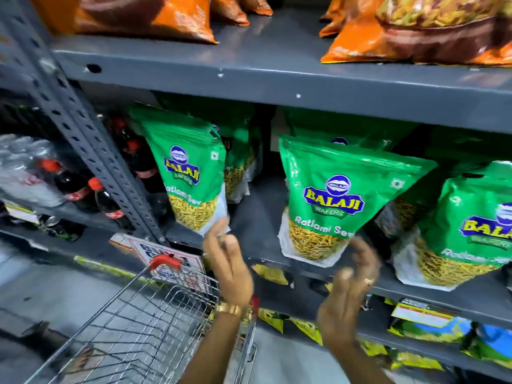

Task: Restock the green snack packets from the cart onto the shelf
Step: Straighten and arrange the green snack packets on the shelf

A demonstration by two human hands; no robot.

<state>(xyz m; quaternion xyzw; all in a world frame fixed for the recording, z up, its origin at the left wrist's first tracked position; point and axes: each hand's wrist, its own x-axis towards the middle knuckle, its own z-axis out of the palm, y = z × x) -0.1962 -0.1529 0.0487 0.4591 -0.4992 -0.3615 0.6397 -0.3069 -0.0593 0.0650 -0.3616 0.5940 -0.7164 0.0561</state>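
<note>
Green snack packets stand upright on the grey middle shelf (pixel 260 245): one at the left (pixel 188 173), one in the middle (pixel 332 198), one at the right (pixel 471 225), with more behind them. My left hand (pixel 227 261) is raised with fingers apart, its fingertips at the bottom corner of the left packet. My right hand (pixel 349 297), blurred and with fingers apart, is just below and right of the middle packet's base. Neither hand holds anything. The wire cart (pixel 144 328) with red corner caps sits at lower left; its visible part holds no packets.
Orange snack bags (pixel 144 15) lie on the top shelf. Dark soda bottles with red caps (pixel 83 189) stand at the left behind a perforated grey upright (pixel 83 139). Yellow and green packets (pixel 415 331) fill the lower shelf. Price tags hang on the shelf edges.
</note>
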